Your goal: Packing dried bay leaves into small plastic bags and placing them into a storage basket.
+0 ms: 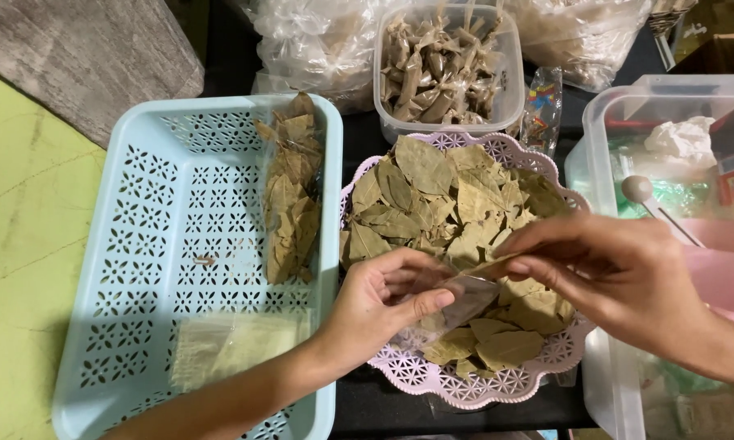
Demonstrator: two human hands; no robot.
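Holding a small clear bag (456, 305) open above the pink basket (465, 383), left hand (383, 305) pinches its mouth; right hand (603, 273) pinches a bay leaf (489, 265) into it.

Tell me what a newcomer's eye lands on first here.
Two bare hands meet at centre: the left hand holds a small clear bag while the right hand pushes a leaf into it. Beneath them sits a pink lattice basket heaped with dried bay leaves; a pale blue perforated tray lies left.

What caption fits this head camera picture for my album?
Two hands slip a dried leaf into a small clear bag over a pink basket.
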